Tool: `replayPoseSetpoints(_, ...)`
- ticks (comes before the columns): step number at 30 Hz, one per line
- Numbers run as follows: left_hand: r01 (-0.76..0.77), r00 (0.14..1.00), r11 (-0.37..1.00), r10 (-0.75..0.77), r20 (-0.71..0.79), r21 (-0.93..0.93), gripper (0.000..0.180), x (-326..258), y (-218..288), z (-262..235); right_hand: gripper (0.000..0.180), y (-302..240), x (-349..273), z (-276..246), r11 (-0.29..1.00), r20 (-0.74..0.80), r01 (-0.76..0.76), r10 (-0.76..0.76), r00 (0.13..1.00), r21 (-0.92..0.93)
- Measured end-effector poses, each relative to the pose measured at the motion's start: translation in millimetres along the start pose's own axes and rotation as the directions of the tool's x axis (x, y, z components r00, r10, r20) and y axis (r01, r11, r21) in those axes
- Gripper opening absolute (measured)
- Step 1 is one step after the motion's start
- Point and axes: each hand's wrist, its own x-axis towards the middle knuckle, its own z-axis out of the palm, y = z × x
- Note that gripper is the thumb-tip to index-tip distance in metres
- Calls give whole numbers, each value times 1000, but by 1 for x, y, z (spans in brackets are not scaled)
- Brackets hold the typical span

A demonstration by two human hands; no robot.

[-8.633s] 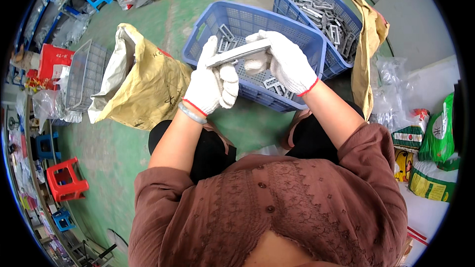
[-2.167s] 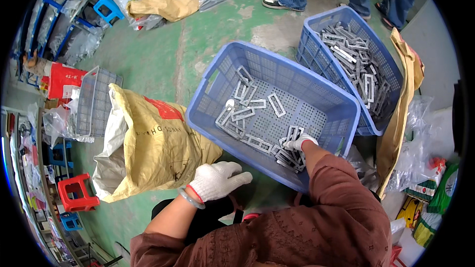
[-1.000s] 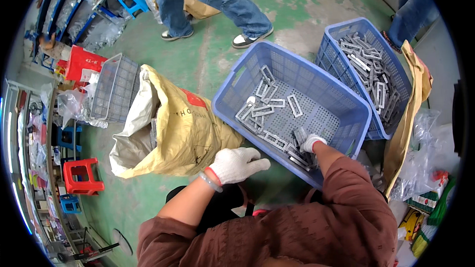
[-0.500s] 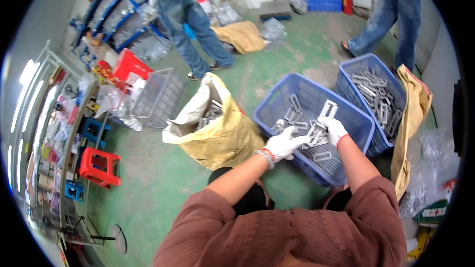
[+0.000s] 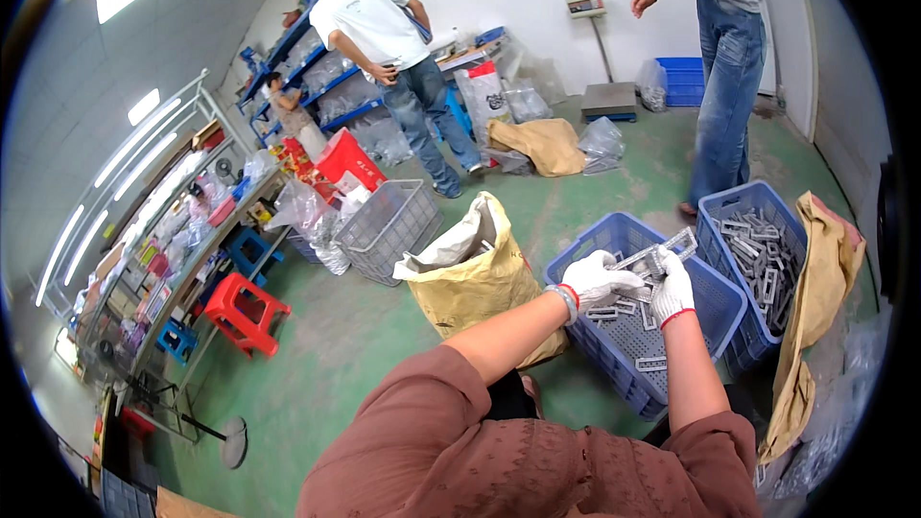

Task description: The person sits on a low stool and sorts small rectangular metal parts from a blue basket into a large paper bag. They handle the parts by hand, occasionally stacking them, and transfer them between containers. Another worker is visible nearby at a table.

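Observation:
Both my hands wear white knitted gloves and meet above a blue plastic crate (image 5: 606, 364) in front of me. My left hand (image 5: 601, 278) is closed on slotted grey metal plates (image 5: 677, 247), thumb reaching toward the right hand. From the right, my right hand (image 5: 673, 294) grips them too, and one long plate sticks out past its fingers at a slant. How many plates are held cannot be made out. Loose plates of the same kind (image 5: 650, 364) lie on the crate's perforated bottom. A second blue crate (image 5: 743, 349), just right, holds a heap of similar pieces (image 5: 766, 264).
A yellow woven sack (image 5: 475, 283) stands left of the crate, a brown sack (image 5: 823, 278) at the far right. Further left are a grey crate (image 5: 376, 254) and a red stool (image 5: 246, 315). Two people stand beyond, near a platform scale (image 5: 609, 99); another is by the shelves.
The view has tilted up, showing more wall and ceiling. My hands have come closer together around the plates. At the right, the person has moved nearer the second crate.

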Motion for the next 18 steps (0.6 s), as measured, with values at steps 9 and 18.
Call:
replayPoseSetpoints(9, -175, 979, 984, 169, -114, -44, 40, -1, 68, 13, 33, -29, -20, 32, 989, 58, 0, -9, 998, 146)
replayPoseSetpoints(18, -296, 917, 898, 363, -167, 325, 51, 4, 93, 15, 34, -41, -17, 28, 970, 208, -24, -28, 978, 243)
